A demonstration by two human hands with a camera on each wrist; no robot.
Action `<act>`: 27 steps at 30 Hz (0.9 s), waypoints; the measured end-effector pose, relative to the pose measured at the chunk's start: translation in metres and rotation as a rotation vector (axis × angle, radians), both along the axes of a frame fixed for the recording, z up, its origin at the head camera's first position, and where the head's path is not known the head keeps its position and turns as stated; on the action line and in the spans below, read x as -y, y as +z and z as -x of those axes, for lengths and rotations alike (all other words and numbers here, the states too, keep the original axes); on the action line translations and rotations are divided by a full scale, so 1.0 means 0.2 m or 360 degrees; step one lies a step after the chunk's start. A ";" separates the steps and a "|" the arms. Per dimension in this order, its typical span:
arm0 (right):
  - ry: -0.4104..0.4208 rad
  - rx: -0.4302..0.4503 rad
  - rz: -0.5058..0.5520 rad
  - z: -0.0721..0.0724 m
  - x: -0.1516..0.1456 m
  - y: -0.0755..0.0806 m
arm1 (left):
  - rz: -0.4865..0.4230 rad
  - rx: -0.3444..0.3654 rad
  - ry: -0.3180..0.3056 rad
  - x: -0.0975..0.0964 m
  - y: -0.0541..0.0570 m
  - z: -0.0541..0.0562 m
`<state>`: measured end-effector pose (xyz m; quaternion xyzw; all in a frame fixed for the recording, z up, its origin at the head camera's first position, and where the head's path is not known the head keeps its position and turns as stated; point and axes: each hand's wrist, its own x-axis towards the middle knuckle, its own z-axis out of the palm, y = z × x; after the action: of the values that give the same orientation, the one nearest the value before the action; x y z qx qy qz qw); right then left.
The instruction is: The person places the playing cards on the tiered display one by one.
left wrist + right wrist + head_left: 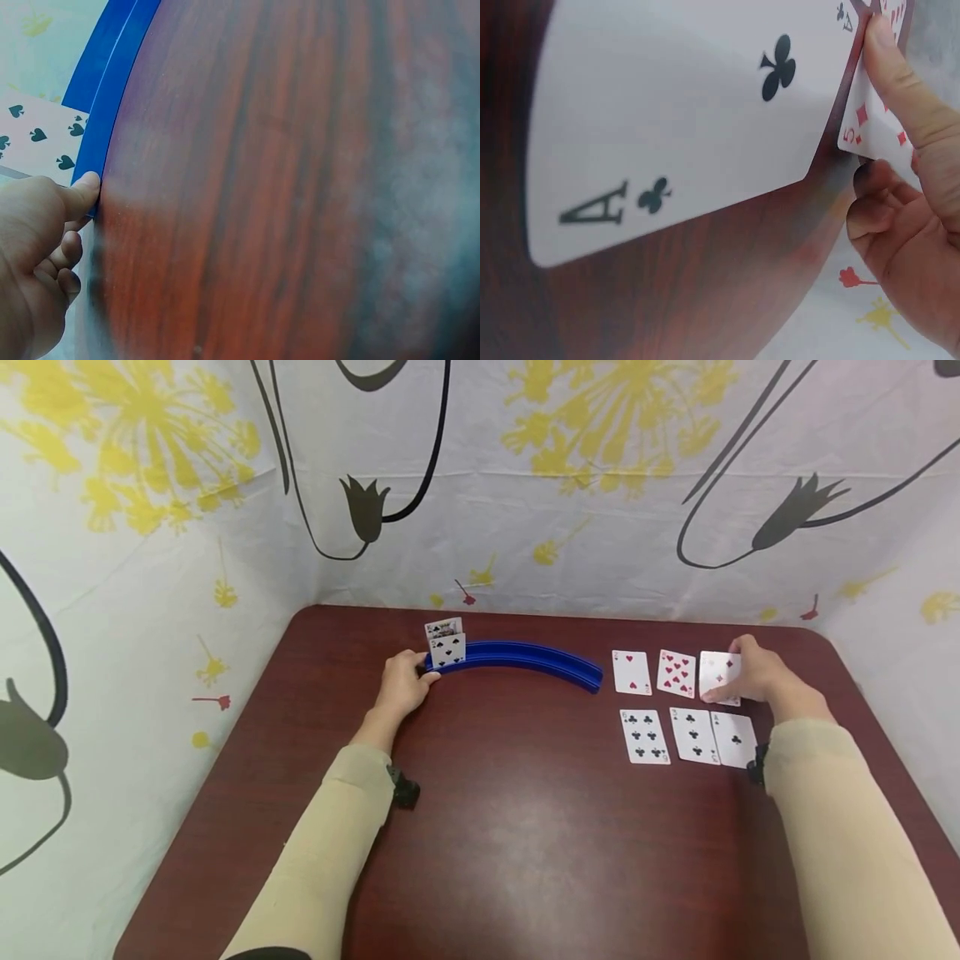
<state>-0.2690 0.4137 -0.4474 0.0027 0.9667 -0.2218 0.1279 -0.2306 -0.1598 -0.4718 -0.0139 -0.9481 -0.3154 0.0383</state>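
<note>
At the left end of a curved blue card holder (517, 653), my left hand (402, 683) pinches the rim, thumb on the near side. Two cards stand in the holder beside that hand: a spade card (447, 650) in front and a king (444, 627) behind it. In the left wrist view the thumb of my left hand (37, 240) presses the blue edge below the spade card (37, 135). On the right, my right hand (765, 677) grips the five of diamonds (718, 672) with thumb and fingers at its edges. The right wrist view shows the thumb across this card (862, 112).
Left of the five lie a heart card (678, 674) and the two of hearts (632, 672). Nearer me are the six of clubs (645, 737), three of clubs (694, 735) and ace of clubs (733, 739). A patterned cloth (480, 552) hangs behind the brown table (525, 860).
</note>
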 end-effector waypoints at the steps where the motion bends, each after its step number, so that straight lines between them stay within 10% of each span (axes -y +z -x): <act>1: -0.0007 -0.0016 0.0021 0.00 0.00 0.00 | -0.0004 -0.0001 0.0001 0.00 0.00 0.00; 27: -0.0169 -0.0941 -0.0008 -0.14 0.06 0.06 | 0.0009 -0.0042 -0.0028 -0.01 0.00 0.00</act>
<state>-0.2410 0.4017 -0.4344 -0.0112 0.9611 -0.2169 -0.1709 -0.2299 -0.1582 -0.4713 -0.0267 -0.9482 -0.3127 0.0480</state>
